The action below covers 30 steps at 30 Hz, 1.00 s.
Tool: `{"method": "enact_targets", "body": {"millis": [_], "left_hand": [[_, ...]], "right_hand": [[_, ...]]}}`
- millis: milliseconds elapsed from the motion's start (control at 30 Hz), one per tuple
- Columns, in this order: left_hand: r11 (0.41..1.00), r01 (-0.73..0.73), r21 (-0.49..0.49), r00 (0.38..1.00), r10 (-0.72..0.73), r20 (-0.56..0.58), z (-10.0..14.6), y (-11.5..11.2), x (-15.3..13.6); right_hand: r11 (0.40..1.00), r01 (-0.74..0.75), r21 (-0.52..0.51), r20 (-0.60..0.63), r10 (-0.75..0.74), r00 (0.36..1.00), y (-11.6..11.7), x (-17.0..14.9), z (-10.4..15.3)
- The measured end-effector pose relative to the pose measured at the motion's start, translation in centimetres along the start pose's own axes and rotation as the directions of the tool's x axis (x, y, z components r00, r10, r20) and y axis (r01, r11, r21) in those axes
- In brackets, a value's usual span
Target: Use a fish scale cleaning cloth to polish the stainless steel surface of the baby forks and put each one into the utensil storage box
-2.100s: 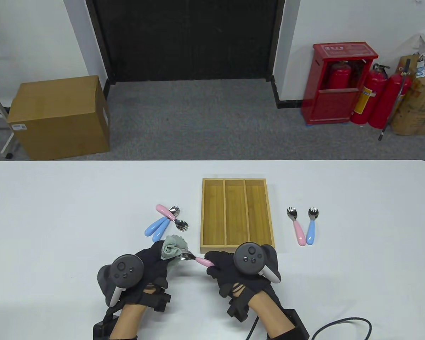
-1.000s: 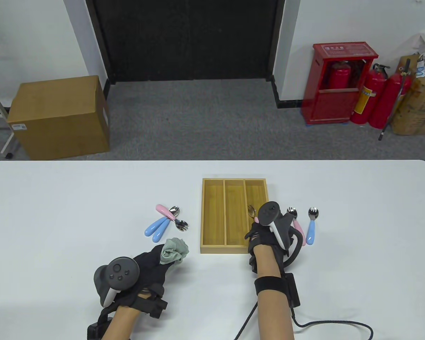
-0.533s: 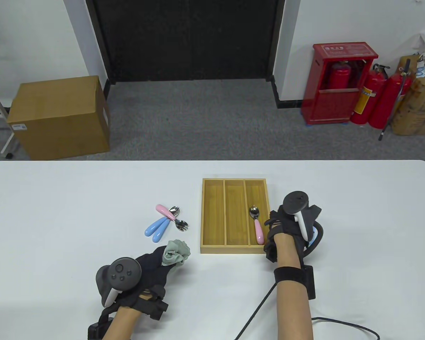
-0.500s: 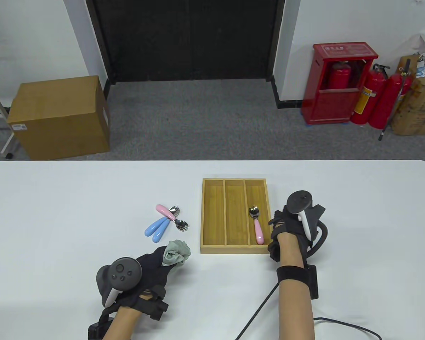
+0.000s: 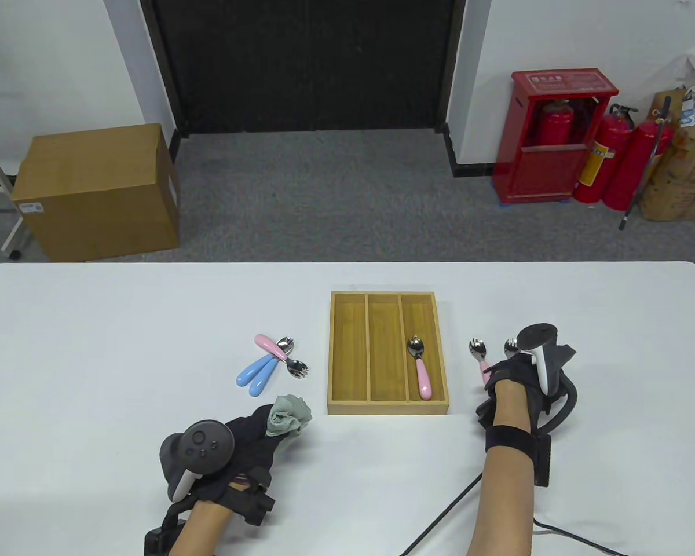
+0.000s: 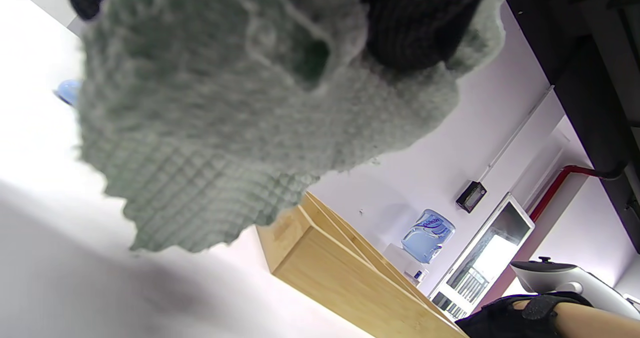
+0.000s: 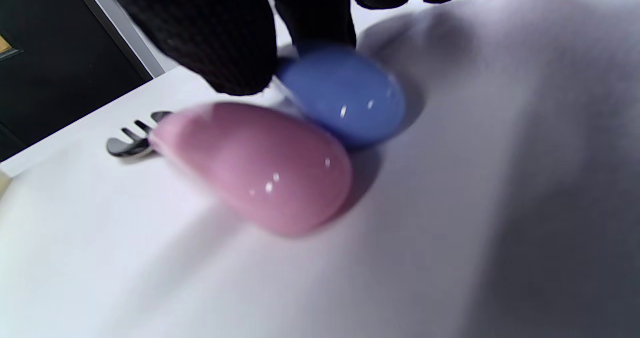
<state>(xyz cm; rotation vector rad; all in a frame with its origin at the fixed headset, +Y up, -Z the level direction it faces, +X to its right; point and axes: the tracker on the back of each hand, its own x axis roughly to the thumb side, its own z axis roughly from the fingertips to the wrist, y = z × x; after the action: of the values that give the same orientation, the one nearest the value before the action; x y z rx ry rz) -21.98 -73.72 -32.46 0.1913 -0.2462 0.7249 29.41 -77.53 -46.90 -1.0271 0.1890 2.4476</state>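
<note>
Beside the box, R hand pinches blue fork, touching pink fork — could drag both. L hand grips cloth.

We see a pale grey-green cloth with a scale-like woven pattern, held in a black-gloved left hand. The box is honey-coloured wood with a faint grain. Inside it lies a fork with a pink handle and silver head. On the white surface, the right hand's black fingers touch a glossy blue handle beside a glossy pink handle.
</note>
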Motion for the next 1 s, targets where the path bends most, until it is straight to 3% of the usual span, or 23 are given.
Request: {"method": "enact_targets", "body": {"millis": [133, 267, 467, 567, 667, 833, 933, 1000], "left_hand": [[1.0, -0.007, 0.003, 1.0, 0.007, -0.02, 0.1, 0.1, -0.4], [1.0, -0.019, 0.005, 0.999, 0.019, -0.035, 0.0, 0.2, -0.8], [0.992, -0.127, 0.006, 0.99, 0.127, -0.068, 0.1, 0.3, -1.7], [0.968, -0.251, -0.002, 0.965, 0.25, -0.075, 0.1, 0.3, -2.2], [0.934, -0.356, -0.003, 0.93, 0.355, -0.094, 0.2, 0.3, -2.6], [0.832, -0.555, 0.016, 0.825, 0.553, -0.117, 0.2, 0.0, -3.0], [0.752, -0.659, 0.009, 0.743, 0.653, -0.149, 0.1, -0.5, -3.5], [0.73, -0.683, 0.02, 0.717, 0.676, -0.171, 0.1, -0.7, -3.9]], "right_hand": [[1.0, 0.023, 0.004, -0.01, -0.023, 1.0, -0.1, -0.3, -0.3], [0.99, 0.138, -0.017, 0.026, -0.137, 0.99, -1.1, -0.7, 0.2], [0.96, 0.274, -0.052, 0.264, -0.251, 0.931, -3.7, 1.1, 4.0], [0.93, 0.367, -0.007, 0.419, -0.33, 0.845, -4.4, 2.6, 7.6], [0.888, 0.445, 0.115, 0.504, -0.438, 0.744, -4.1, 3.9, 10.9], [0.796, 0.464, 0.388, 0.597, -0.601, 0.532, -1.2, 6.9, 17.7], [0.768, 0.411, 0.492, 0.617, -0.64, 0.458, 1.2, 8.1, 21.4], [0.735, 0.362, 0.573, 0.626, -0.678, 0.386, 3.1, 8.8, 23.7]]}}
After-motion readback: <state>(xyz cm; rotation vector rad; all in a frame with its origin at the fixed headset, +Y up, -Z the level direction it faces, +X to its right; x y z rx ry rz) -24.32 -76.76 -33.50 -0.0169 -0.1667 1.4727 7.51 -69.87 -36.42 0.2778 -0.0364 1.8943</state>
